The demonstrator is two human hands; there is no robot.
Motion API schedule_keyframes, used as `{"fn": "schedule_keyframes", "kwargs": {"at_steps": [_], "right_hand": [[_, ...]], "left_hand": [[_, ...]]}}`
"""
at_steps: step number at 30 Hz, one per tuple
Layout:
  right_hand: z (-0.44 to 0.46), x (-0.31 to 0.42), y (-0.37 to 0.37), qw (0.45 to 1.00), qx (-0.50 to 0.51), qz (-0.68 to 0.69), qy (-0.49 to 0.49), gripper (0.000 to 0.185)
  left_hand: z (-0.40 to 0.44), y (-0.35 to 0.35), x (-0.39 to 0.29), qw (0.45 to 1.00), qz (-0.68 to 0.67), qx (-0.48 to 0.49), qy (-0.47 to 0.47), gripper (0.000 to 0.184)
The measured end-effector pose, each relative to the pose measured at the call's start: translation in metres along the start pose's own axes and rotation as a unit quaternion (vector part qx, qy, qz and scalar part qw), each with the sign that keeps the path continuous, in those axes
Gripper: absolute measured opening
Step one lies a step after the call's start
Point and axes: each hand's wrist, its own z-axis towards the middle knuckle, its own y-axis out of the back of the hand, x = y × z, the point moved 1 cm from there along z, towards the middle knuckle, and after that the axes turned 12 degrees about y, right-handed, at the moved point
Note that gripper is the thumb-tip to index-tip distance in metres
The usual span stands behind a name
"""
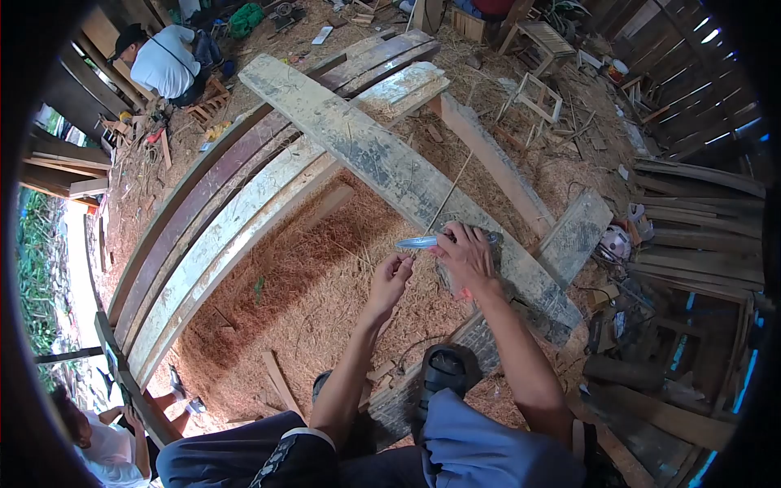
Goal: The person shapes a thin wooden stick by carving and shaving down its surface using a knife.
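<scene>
Above Shavings [317, 313] and Plank [374, 154], Held Blade [416, 242] to Thin Stick [452, 189]

Gripped the shiny blade in the closed right hand [468, 259], tip towards the left. Pinched the left hand [392, 276] narrow just beside the blade, apparently around the near end of the stick. Saw the thin stick slant up across the plank, blade overlapping its lower part; could not tell whether touching. Judged the work as partway at most: could make out no finished end or fresh cut, so could not size up the remainder.

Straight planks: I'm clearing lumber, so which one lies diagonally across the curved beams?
The long, weathered grey plank, seen passing behind the right hand; it alone spans the curved beams.
</scene>
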Motion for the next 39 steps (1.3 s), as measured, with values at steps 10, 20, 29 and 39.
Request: {"fn": "schedule_keyframes", "kwargs": {"at_steps": [10, 20, 29, 39], "right_hand": [[-0.001, 0.0, 0.0, 1.0, -0.012, -0.011, 0.0, 0.022], [0.004, 0.004, 0.006, 0.999, -0.023, -0.025, -0.025, 0.025], [0.0, -0.001, -0.004, 0.998, 0.015, -0.021, -0.062, 0.03], [0.0, -0.002, -0.005, 0.996, 0.009, -0.052, -0.071, 0.032]], "left_hand": [[-0.003, 0.004, -0.005, 1.0, -0.01, 0.025, 0.008, 0.016], [-0.03, 0.031, -0.002, 0.999, 0.038, -0.006, 0.023, 0.016], [0.007, 0.013, -0.012, 0.996, 0.039, 0.052, 0.064, 0.026], [0.046, -0.006, -0.013, 0.999, 0.022, 0.037, 0.017, 0.016]]}}
